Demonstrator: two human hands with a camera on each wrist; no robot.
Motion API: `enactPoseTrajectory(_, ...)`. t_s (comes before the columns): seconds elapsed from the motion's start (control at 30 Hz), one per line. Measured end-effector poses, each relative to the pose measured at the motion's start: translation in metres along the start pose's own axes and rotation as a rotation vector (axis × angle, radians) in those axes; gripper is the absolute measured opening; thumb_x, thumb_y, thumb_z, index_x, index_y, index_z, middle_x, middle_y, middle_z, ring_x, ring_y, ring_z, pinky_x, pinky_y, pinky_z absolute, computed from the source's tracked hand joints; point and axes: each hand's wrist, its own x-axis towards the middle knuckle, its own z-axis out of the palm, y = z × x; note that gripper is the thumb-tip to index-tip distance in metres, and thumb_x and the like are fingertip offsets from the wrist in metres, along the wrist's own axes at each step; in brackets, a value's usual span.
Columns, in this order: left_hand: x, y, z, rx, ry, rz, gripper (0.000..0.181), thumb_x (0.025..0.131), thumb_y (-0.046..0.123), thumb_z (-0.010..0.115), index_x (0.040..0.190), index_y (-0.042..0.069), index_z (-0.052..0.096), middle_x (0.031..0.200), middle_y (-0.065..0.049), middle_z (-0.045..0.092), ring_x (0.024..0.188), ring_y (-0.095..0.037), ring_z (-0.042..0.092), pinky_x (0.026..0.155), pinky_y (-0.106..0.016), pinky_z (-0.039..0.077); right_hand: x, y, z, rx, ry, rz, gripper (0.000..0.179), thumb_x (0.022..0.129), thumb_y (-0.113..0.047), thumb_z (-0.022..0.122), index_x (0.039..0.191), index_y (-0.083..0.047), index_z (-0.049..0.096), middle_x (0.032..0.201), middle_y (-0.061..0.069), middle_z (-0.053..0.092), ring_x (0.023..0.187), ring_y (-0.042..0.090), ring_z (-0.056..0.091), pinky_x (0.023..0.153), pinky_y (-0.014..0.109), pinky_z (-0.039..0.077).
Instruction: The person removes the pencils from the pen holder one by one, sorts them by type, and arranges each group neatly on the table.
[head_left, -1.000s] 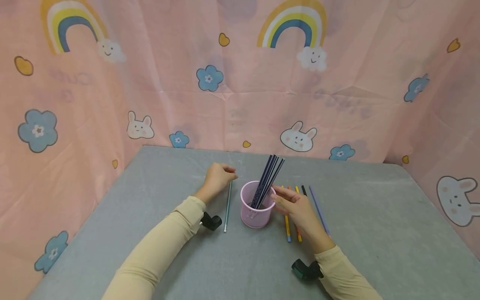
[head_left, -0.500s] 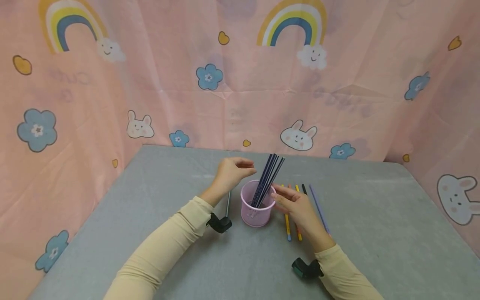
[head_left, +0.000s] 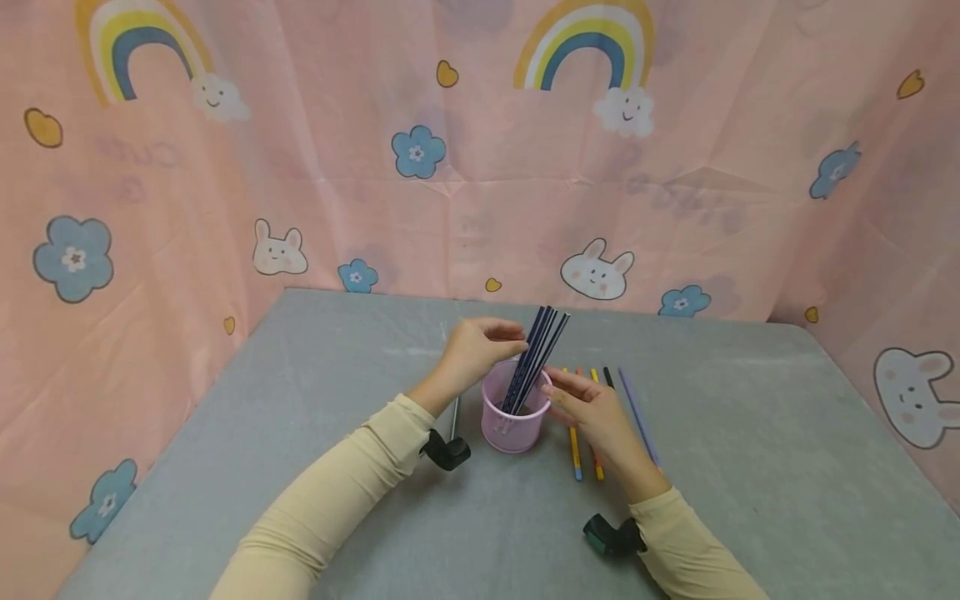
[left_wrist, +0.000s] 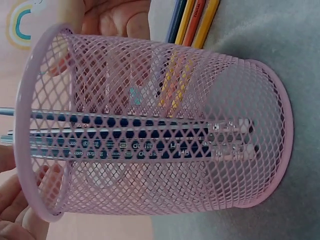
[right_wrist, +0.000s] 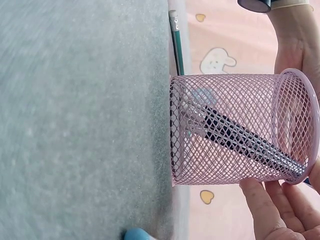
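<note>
A pink mesh pencil cup (head_left: 512, 433) stands upright on the grey table. Inside it lean several dark blue pencils (head_left: 534, 362), their eraser ends down, as the left wrist view shows. My right hand (head_left: 596, 412) holds the cup by its right side, thumb at the rim and fingers against the outer mesh. Over the cup's left rim, my left hand (head_left: 480, 350) has its fingertips right at the upper part of the dark pencils, with thumb and fingers apart. Below the left hand lies a green pencil (right_wrist: 177, 47), partly hidden by the wrist camera in the head view.
To the right of the cup lie a yellow pencil (head_left: 574, 454), an orange-and-yellow pencil (head_left: 597, 468), a black pencil (head_left: 608, 380) and a purple pencil (head_left: 636, 417), partly behind the right hand. A pink printed curtain (head_left: 480, 208) hangs behind the table.
My left hand has moved right, from above the green pencil to the dark pencils in the cup. My right hand and the cup have stayed in place.
</note>
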Motion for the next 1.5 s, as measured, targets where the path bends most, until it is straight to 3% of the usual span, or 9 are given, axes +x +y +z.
enactPoseTrajectory(0.13, 0.001, -0.001, 0.002, -0.012, -0.01, 0.011, 0.031, 0.082, 0.025, 0.071, 0.109, 0.011, 0.068, 0.105, -0.001, 0.07, 0.098, -0.013, 0.065, 0.081, -0.026, 0.054, 0.0, 0.0, 0.0, -0.005, 0.004, 0.006, 0.052, 0.089, -0.023, 0.062, 0.134, -0.001, 0.047, 0.142, 0.012, 0.043, 0.133, 0.022, 0.037, 0.093, 0.034, 0.047)
enactPoseTrajectory(0.33, 0.003, -0.002, 0.003, 0.0, -0.008, 0.02, 0.031, 0.083, 0.025, 0.07, 0.109, 0.009, 0.069, 0.105, -0.002, 0.07, 0.098, -0.014, 0.064, 0.08, -0.026, 0.054, 0.0, -0.001, 0.0, -0.014, 0.004, 0.002, 0.052, 0.09, -0.024, 0.062, 0.134, 0.0, 0.047, 0.143, 0.012, 0.041, 0.137, 0.021, 0.03, 0.094, 0.034, 0.046)
enactPoseTrajectory(0.47, 0.004, -0.001, 0.005, 0.007, -0.004, 0.015, 0.028, 0.083, 0.023, 0.07, 0.108, 0.011, 0.069, 0.105, -0.002, 0.07, 0.097, -0.014, 0.065, 0.079, -0.025, 0.054, 0.0, -0.001, 0.0, -0.008, 0.011, 0.009, 0.052, 0.089, -0.023, 0.063, 0.134, 0.0, 0.047, 0.142, 0.012, 0.043, 0.132, 0.022, 0.038, 0.092, 0.032, 0.048)
enactPoseTrajectory(0.67, 0.004, 0.0, 0.009, 0.021, 0.008, 0.015, 0.022, 0.084, 0.019, 0.069, 0.105, 0.012, 0.069, 0.102, -0.001, 0.07, 0.093, -0.013, 0.065, 0.077, -0.024, 0.055, 0.0, 0.0, 0.0, -0.003, 0.005, 0.005, 0.053, 0.089, -0.023, 0.062, 0.134, 0.001, 0.046, 0.145, 0.011, 0.039, 0.138, 0.021, 0.028, 0.093, 0.034, 0.046)
enactPoseTrajectory(0.9, 0.004, 0.002, 0.013, 0.055, 0.022, 0.058, 0.018, 0.083, 0.015, 0.07, 0.1, 0.011, 0.07, 0.097, -0.002, 0.072, 0.088, -0.013, 0.066, 0.074, -0.024, 0.055, 0.0, 0.0, -0.001, -0.027, 0.002, -0.003, 0.054, 0.09, -0.024, 0.061, 0.135, 0.001, 0.045, 0.144, 0.013, 0.04, 0.135, 0.023, 0.034, 0.094, 0.035, 0.046)
enactPoseTrajectory(1.13, 0.006, 0.002, 0.018, 0.069, 0.001, 0.071, 0.021, 0.083, 0.015, 0.069, 0.103, 0.011, 0.069, 0.098, -0.003, 0.071, 0.09, -0.013, 0.066, 0.076, -0.024, 0.055, 0.0, 0.001, -0.002, -0.043, 0.004, -0.008, 0.054, 0.09, -0.023, 0.061, 0.134, 0.003, 0.045, 0.148, 0.013, 0.033, 0.143, 0.02, 0.011, 0.092, 0.031, 0.047)
enactPoseTrajectory(1.5, 0.002, 0.01, 0.013, 0.032, 0.034, 0.074, 0.019, 0.084, 0.015, 0.068, 0.102, 0.01, 0.069, 0.098, -0.003, 0.071, 0.09, -0.014, 0.066, 0.073, -0.023, 0.055, 0.0, 0.001, -0.002, -0.05, 0.003, -0.008, 0.054, 0.09, -0.025, 0.061, 0.135, 0.002, 0.044, 0.148, 0.012, 0.033, 0.143, 0.021, 0.011, 0.092, 0.032, 0.047)
